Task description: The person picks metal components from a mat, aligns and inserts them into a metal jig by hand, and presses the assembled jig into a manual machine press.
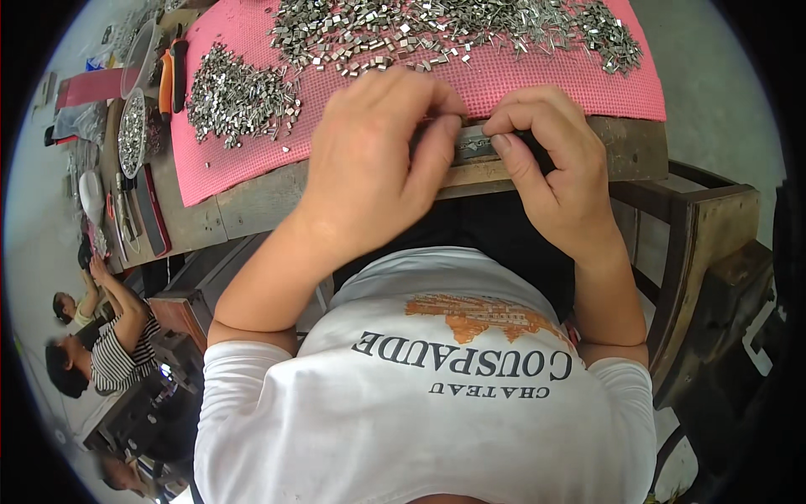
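Observation:
My left hand (374,139) is at the near edge of a pink mesh mat (323,144), its thumb and fingertips drawn together. What they hold is too small to name or hidden behind the fingers. Across from it, my right hand (554,155) has its thumb and forefinger closed near the right end of a short grey metal bar (475,146). Whatever lies in that pinch cannot be made out. The bar rests along the table edge, between both hands, with small details on top. Beyond my hands, small silvery metal pieces (369,38) lie spread over the mat.
A second heap of small metal parts (235,97) lies at the mat's left. Beside it are orange-handled pliers (166,84) and a clear tub of parts (133,134). A wooden stool (697,210) stands at the right. Other people (117,344) work at the far left.

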`<state>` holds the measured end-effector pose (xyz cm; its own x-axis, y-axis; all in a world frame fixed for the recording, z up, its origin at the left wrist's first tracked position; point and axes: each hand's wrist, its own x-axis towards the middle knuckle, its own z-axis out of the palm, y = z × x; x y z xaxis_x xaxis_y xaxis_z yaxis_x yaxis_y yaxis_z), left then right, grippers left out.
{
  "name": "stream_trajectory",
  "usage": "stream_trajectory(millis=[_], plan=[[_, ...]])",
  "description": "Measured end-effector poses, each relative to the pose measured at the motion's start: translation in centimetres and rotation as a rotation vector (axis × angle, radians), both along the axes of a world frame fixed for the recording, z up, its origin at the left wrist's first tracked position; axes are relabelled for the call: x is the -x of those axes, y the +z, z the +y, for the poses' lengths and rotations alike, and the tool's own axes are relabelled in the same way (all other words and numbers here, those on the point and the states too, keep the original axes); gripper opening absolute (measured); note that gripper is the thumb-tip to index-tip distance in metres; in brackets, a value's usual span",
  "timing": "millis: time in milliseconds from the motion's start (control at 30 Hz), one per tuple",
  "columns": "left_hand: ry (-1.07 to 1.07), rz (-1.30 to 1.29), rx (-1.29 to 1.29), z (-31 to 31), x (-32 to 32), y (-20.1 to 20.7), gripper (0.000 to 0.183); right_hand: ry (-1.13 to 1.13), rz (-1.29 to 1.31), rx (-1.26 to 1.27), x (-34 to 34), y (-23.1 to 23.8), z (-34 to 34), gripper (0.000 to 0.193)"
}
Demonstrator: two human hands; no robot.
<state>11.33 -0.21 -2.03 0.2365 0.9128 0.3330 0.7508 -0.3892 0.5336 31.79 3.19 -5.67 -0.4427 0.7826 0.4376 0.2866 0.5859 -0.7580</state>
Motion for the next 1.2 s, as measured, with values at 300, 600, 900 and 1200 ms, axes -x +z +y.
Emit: stream_trajectory(millis=[300, 600, 900, 1200], plan=[[0.002, -0.059, -0.014, -0.8, -1.7, -1.4, 0.009, -0.018, 0.14, -0.016, -1.1, -0.6, 0.6, 0.024], [0.027, 0.189, -0.147, -0.6, -3.2, -1.4, 0.016, -0.02, 0.289, 0.13, -2.1, -2.0, 1.2, 0.026], [0.089, 0.371, -0.276, -2.5, -1.3, -0.3, 0.019, -0.008, 0.271, 0.148, 0.2, -0.6, -0.4, 0.022], [-0.045, 0.055, -0.21, -5.2, 1.6, 1.7, 0.024, -0.031, 0.18, 0.152, 0.9, 0.1, -2.0, 0.021]])
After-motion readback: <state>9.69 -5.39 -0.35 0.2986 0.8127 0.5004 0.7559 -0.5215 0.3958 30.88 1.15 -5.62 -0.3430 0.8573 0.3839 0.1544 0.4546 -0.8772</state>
